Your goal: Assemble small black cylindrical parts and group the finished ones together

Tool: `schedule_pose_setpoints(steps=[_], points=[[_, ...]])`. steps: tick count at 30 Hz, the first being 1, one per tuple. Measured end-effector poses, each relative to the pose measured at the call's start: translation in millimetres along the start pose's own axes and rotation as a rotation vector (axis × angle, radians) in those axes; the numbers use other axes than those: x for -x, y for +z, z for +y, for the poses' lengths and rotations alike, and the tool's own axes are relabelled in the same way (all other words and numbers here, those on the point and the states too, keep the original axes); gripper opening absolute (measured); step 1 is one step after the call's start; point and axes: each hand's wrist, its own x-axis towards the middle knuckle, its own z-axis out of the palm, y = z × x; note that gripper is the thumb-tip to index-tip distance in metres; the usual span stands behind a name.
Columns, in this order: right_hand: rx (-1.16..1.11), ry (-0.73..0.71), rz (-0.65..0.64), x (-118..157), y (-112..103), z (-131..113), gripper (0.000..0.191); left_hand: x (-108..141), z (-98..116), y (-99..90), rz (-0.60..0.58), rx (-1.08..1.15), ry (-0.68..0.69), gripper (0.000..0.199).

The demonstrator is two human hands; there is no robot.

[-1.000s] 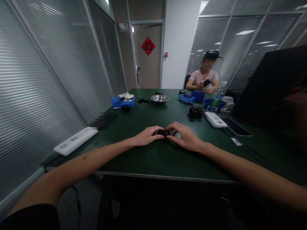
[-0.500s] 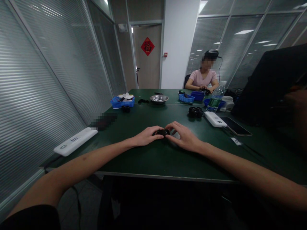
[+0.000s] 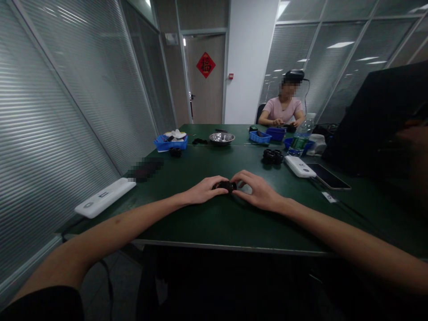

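Observation:
A small black object (image 3: 228,186) lies low over the green table (image 3: 200,227), between my two hands. Thumb and fingers of my left hand (image 3: 207,189) are closed round its left part. My right hand (image 3: 256,191) is curved at its right end, with the thumb and fingertips against it. Something pale and clear (image 3: 246,189) shows inside the curve of my right hand; what it is I cannot make out. The fingers cover much of the black object.
Beyond my hands are black round parts (image 3: 273,156), a metal bowl (image 3: 222,138), blue trays (image 3: 260,137), a bottle (image 3: 302,136), a white power bank (image 3: 300,166) and a phone (image 3: 329,175). Another white device (image 3: 105,197) is at left. A person (image 3: 284,109) sits across the table.
My right hand has shifted very slightly to the right at the black object's end. My left hand keeps its hold. The seated person's hands have moved apart.

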Motion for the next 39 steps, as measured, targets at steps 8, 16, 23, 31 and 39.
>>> schedule_pose_setpoints(steps=[8,16,23,31,39], points=[[0.019,-0.031,0.021,-2.1,3.8,1.4,0.027,0.6,0.9,-0.2,0.0,-0.009,0.008,0.041],[0.016,0.124,0.015,-1.1,1.6,-1.5,0.029,-0.1,3.7,-0.3,-0.003,0.0,-0.008,0.04],[0.027,0.062,0.005,-0.9,0.8,3.2,0.029,0.4,2.6,-0.8,-0.011,-0.001,-0.016,0.041],[0.069,-0.016,-0.011,-0.1,0.0,3.2,0.03,0.8,0.0,-0.8,-0.004,0.0,0.001,0.041],[0.124,0.067,-0.002,-1.1,1.9,1.8,0.034,0.4,3.7,-1.1,-0.009,0.002,-0.021,0.041]])
